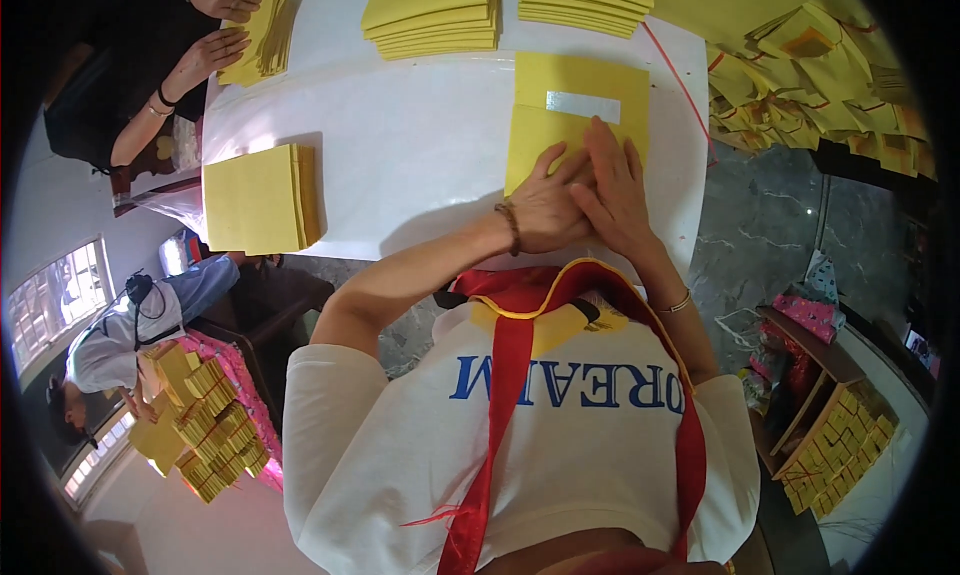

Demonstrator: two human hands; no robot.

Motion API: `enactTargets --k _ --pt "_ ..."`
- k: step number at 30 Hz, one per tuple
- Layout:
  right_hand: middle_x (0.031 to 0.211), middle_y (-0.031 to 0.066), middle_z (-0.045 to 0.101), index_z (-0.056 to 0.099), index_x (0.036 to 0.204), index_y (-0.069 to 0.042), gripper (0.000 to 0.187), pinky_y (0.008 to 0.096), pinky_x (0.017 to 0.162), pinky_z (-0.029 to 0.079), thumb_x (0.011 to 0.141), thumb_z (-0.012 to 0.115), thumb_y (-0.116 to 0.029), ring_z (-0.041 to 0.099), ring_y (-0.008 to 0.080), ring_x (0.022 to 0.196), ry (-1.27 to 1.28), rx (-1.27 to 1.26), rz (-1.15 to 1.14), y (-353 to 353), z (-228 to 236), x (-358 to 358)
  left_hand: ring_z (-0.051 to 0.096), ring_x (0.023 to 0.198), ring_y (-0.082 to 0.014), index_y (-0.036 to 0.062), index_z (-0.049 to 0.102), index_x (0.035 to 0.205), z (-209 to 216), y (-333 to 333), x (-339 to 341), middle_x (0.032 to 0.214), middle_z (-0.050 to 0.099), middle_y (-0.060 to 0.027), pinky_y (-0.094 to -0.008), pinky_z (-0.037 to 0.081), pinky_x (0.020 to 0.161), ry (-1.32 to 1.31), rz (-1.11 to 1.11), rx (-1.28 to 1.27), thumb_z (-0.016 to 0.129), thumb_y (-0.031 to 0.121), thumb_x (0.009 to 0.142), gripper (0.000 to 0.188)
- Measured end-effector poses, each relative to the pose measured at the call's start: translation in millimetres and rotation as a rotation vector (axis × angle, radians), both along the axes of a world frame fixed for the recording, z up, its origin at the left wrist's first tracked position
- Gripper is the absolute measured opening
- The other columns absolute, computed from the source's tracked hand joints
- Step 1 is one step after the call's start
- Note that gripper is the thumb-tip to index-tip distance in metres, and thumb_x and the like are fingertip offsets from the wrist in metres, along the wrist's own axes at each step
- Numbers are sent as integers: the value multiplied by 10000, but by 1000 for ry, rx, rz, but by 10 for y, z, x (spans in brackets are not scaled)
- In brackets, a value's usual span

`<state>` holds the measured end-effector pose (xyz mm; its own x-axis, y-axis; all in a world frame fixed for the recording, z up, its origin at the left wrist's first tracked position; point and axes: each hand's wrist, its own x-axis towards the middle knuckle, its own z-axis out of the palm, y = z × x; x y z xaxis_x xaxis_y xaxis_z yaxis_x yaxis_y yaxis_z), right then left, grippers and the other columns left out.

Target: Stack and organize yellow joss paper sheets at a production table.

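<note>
On the white table (400, 155), a yellow paper sheet or envelope (545, 85) lies flat before me, with a silvery-white strip (583, 106) across its upper part. My left hand (552, 207) rests open at its lower edge, fingers reaching toward the right. Partly over the left one lies my right hand (617, 190), open and pressed down on the yellow paper, its fingertips just below the strip. Neither hand grips anything. Where they overlap, some of the left fingers and the paper's lower corner are hidden.
Yellow paper stacks stand at the table's left (252, 200) and far side (430, 15). At far left a co-worker's hands (215, 55) touch another pile. A red string (678, 75) crosses the right side. Yellow bundles (810, 75) are heaped beyond; another person sits lower left.
</note>
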<state>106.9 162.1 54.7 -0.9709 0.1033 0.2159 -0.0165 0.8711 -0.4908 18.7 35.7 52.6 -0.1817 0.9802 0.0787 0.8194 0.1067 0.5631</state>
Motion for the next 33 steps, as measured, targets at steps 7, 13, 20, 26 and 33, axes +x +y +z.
enactTargets --k 7,13,20,26,33 --pt "1417 152 309 329 1354 -23 640 513 1064 170 878 460 -430 267 297 1323 -109 215 -26 -75 -58 -63 336 1281 -285 18 338 1295 -56 -162 -287 1351 366 -161 -366 273 1043 -1291 283 401 489 -46 702 615" --pt "1422 152 304 361 1338 -27 629 509 1064 184 851 518 -394 252 305 1330 -126 256 -14 -64 -41 -71 401 1183 -352 -20 299 1330 244 -363 -187 1292 413 -214 -427 315 993 -230 139 116 527 -13 672 696" --pt "1204 87 526 375 1344 -90 475 362 953 386 901 522 -179 509 207 1110 218 -1517 -392 534 -27 128 508 768 -213 24 550 1156 88 -167 -18 836 532 -65 -316 421 623 642 64 139 506 168 745 438" --pt "1036 46 582 476 1232 -54 331 315 844 437 919 506 -157 546 144 980 213 -1264 -857 594 -374 558 545 746 -233 108 621 1015 201 -116 -532 784 552 -51 -361 429 594 262 23 328 554 154 728 298" --pt "1009 52 584 532 1154 -5 261 247 848 442 920 510 -119 555 122 945 226 -1175 -764 548 -712 695 532 867 -250 183 572 1144 522 -283 -2363 939 577 -48 -395 409 699 749 522 611 581 51 682 481"
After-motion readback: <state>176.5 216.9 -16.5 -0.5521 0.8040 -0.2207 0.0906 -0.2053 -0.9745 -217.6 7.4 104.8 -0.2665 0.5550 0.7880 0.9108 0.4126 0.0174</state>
